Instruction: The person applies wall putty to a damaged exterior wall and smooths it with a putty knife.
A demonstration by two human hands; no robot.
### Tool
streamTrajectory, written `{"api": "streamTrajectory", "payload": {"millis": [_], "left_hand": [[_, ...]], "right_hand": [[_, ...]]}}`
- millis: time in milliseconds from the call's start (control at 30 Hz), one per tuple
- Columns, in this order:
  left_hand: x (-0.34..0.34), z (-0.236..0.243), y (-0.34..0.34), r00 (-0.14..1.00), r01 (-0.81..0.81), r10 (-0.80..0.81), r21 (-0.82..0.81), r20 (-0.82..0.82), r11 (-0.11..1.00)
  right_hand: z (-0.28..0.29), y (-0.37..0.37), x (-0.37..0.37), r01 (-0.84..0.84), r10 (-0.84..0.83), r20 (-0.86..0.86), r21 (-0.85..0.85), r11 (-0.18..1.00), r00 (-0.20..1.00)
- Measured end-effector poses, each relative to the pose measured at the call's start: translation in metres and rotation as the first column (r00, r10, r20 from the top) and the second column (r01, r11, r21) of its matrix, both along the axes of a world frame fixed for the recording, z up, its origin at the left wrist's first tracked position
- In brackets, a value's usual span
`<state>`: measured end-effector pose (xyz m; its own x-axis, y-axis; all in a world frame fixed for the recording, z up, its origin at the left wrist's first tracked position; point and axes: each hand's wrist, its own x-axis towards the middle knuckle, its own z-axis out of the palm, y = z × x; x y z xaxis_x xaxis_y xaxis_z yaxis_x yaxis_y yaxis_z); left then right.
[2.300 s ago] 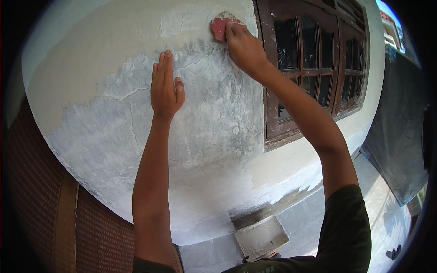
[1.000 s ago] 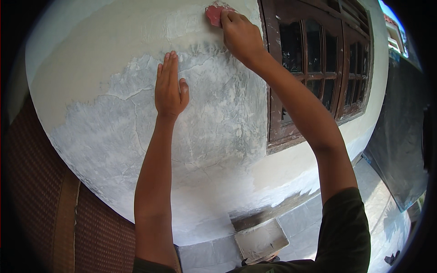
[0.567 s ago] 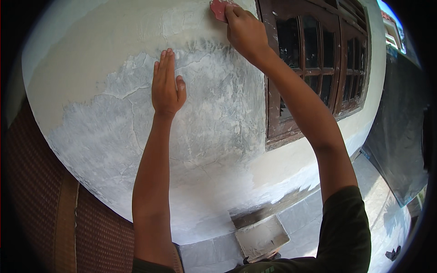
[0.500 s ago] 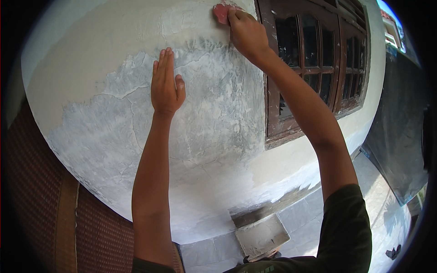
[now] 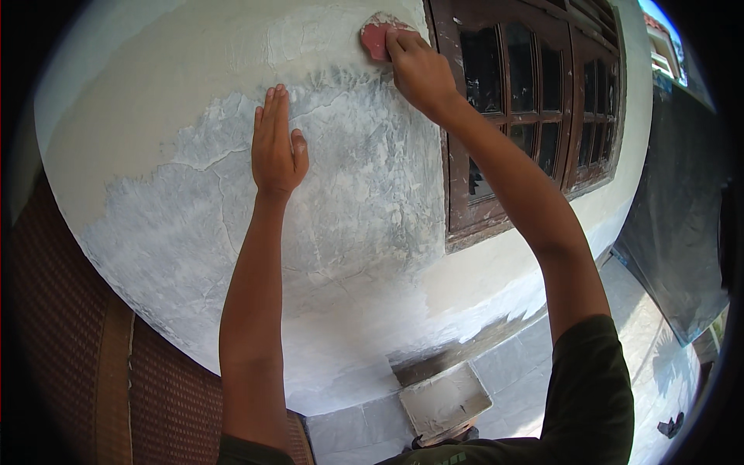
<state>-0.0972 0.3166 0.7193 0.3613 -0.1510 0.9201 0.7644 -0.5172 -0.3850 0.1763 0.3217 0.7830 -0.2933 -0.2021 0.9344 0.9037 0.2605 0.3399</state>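
Gripping the red scraper in the head view, the right hand is closing its fingers around the tool's near edge, thumb side toward the left. The scraper is lying against the wall high in the view, just left of the window, and is carrying pale paste along its upper edge. The left hand is resting open on the wall, lower and farther left, well apart from the scraper; its fingers are pointing up and lying close together, while the thumb is standing out to the right. Its palm is facing the wall and hiding from the camera, so how firmly it is pressing I cannot tell. Around both hands the wall is showing a rough grey-white patch with fine cracks, and a smoother cream coat is bordering it above and to the left. The brown window is rising beside the right forearm, which is crossing in front of its lower left part. Below, a tray is sitting near the wall's foot on grey floor tiles, holding pale paste. A woven brown panel is filling the lower left, and a dark sheet is hanging at the right.
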Motion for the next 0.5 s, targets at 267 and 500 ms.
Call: {"api": "streamTrajectory", "payload": {"millis": [267, 500], "left_hand": [[-0.004, -0.001, -0.002, 1.0, 0.007, -0.007, -0.004, -0.004, 1.0], [0.016, -0.046, -0.024, 0.983, 0.159, -0.142, -0.153, 0.115, 0.975]], "right_hand": [[-0.143, -0.092, -0.029, -0.502, 0.452, -0.238, -0.554, 0.664, 0.86], [-0.221, -0.135, 0.0, -0.921, 0.176, -0.979, -0.164, -0.353, 0.107]]}}
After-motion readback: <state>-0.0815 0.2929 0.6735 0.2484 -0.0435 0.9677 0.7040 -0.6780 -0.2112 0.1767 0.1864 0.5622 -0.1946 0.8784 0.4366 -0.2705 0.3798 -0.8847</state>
